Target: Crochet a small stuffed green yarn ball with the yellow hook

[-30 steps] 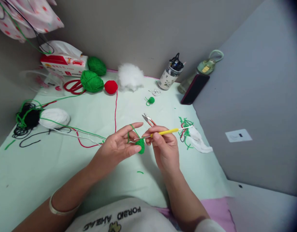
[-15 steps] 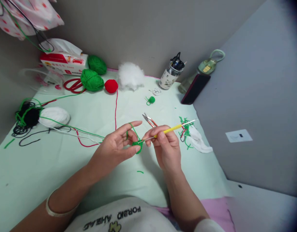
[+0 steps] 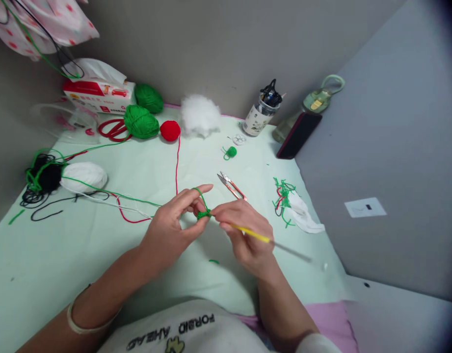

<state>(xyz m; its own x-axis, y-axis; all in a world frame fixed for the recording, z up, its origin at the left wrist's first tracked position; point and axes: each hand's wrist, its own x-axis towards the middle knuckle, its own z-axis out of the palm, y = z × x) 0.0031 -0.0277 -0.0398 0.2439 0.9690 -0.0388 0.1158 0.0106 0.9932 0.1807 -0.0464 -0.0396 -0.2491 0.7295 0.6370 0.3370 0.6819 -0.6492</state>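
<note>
Green crochet piece (image 3: 202, 214) half hidden in left hand (image 3: 170, 220); hook (image 3: 255, 235) blurred.

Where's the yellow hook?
In the head view, the yellow hook is in the right hand, to the right of the green piece held in the left hand.

small green crocheted yarn piece (image 3: 202, 214) pinched in my left hand (image 3: 172, 220), above the table (image 3: 145, 164) well in from its edges, thin green yarn strand (image 3: 202, 196) rising from it, slim yellow-gripped crochet hook (image 3: 253, 234) in my right hand (image 3: 248, 228), blurred rear end slanting toward the near right corner
</note>
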